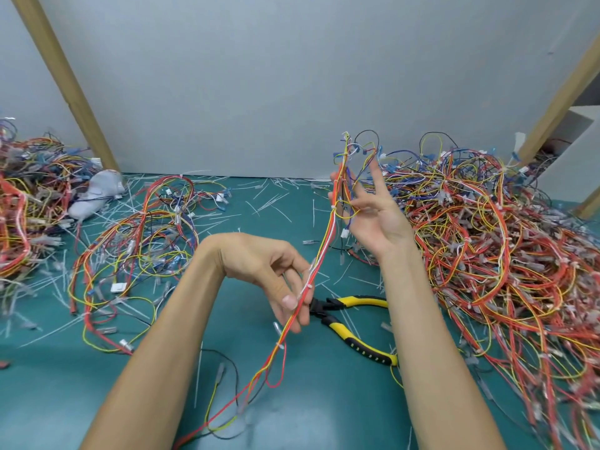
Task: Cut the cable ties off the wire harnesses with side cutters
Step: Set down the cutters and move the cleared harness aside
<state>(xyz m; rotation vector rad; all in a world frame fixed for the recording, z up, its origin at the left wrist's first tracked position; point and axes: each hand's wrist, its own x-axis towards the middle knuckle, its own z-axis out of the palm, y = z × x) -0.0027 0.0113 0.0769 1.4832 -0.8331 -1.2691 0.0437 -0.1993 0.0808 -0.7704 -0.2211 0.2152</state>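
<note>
A red-yellow-white harness (324, 245), white cable ties (308, 287) cinched along it, slants taut above the middle of the tabletop (308, 401), where yellow-and-black side cutters (363, 300) lie flat, handles splayed toward the right edge.

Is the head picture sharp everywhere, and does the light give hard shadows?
Head view: centre sharp, the left hand and wire harness crisp; edges smeared, notably the wire pile at the left edge; wooden posts lean from wide-angle distortion; light even, only soft shadows on the green mat.

A single head-worn wide-angle camera is looking forward and down onto the green table (341, 417) from close above its near edge, facing the grey wall (292, 76) behind it.
</note>
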